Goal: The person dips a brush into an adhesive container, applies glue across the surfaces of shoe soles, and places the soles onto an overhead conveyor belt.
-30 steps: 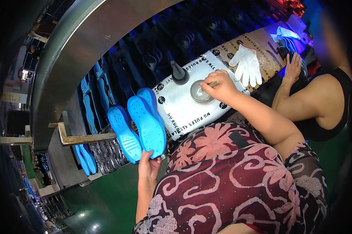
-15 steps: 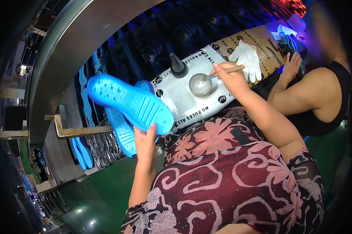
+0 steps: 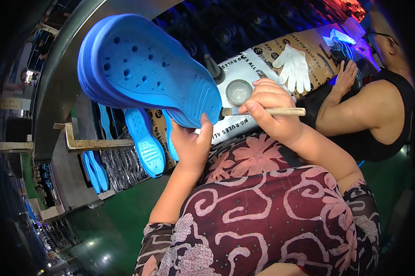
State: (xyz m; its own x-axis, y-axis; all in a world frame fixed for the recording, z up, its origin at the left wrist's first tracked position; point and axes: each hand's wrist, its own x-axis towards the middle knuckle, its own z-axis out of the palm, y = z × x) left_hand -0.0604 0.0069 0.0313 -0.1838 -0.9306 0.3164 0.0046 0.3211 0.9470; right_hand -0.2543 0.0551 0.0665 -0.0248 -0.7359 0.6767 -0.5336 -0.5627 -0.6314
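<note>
Clog [image 3: 147,69] now raised, brush [image 3: 262,111] perhaps touching.

Left hand [image 3: 192,146] holds a blue clog [image 3: 145,73] up at upper left; right hand [image 3: 271,110] points a wooden-handled brush [image 3: 262,111] at its edge.

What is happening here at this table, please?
A person in a patterned dress holds up a blue foam clog sole with the left hand. The right hand grips a wooden-handled brush, its bristles at the sole's edge. A small round glass dish sits on the paper-covered worktop behind, beside a white work glove. More blue soles stand on a rack to the left. Another person in a black top sits at the right.
</note>
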